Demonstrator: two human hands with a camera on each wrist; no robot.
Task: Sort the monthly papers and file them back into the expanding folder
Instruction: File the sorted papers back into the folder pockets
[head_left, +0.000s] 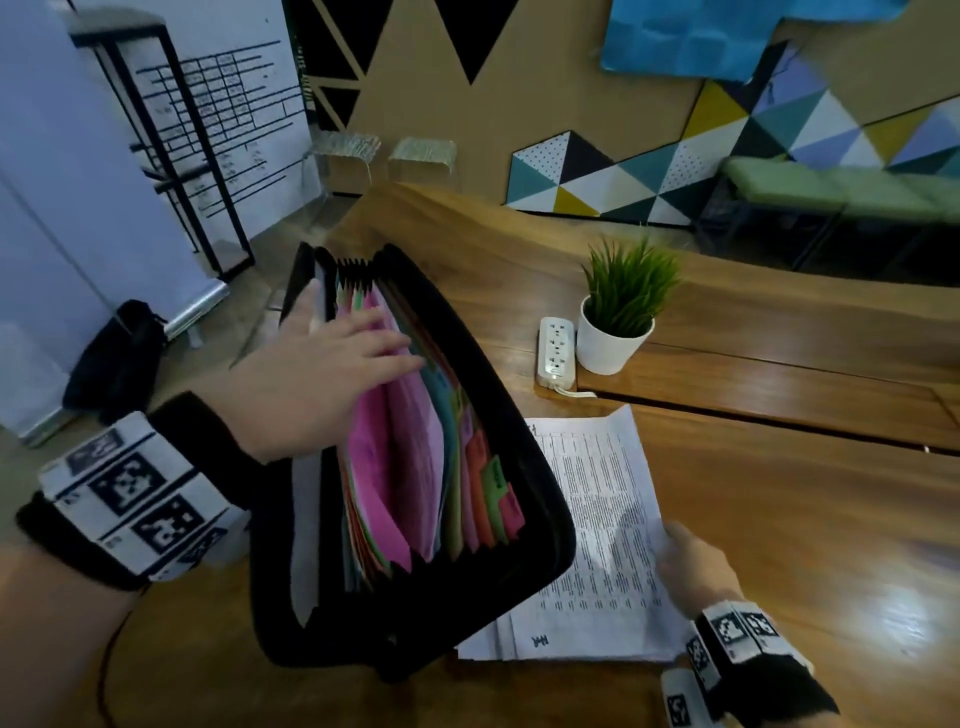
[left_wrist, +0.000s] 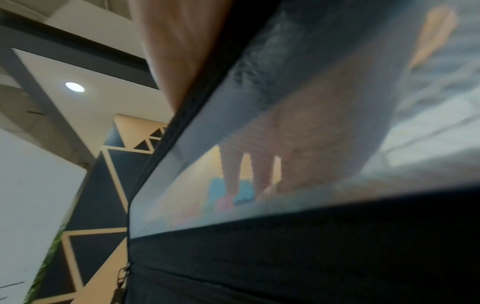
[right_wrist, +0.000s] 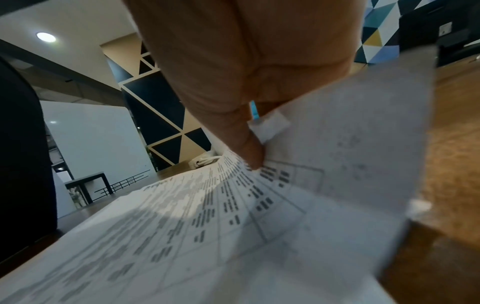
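The black expanding folder (head_left: 410, 467) stands open at the centre of the head view, its mouth facing up, on the wooden counter (head_left: 779, 493). Coloured dividers and tabs fill its pockets, pink sheets toward the left and orange and green tabs toward the right. The left hand (head_left: 332, 364) reaches in from the left of the frame, its fingers (head_left: 384, 343) straight and spread across the tops of the dividers, pressing them apart. In the left wrist view the same fingers show blurred through the folder's translucent panel (left_wrist: 285, 144).

The printed papers (head_left: 597, 540) lie in a loose stack on the counter at lower right, just beside the folder. The right hand (head_left: 696, 566) pinches the right edge of the top sheet; the right wrist view shows the thumb (right_wrist: 249, 148) pressing on the printed face where that edge curls up.

The step in hand appears to be lifting 1 sheet while holding open the pocket meant for it. To do it well, the left hand should keep 1 gap clearly parted, so the sheet does not slip into a neighbouring pocket. The right grip should separate only the top sheet, since several lie underneath. Checking the month against the tab first, then feeding the sheet in edge-down, should avoid creasing.

A potted plant (head_left: 623, 306) and a power strip (head_left: 557, 351) sit at the upper right of the counter, well apart from the work.
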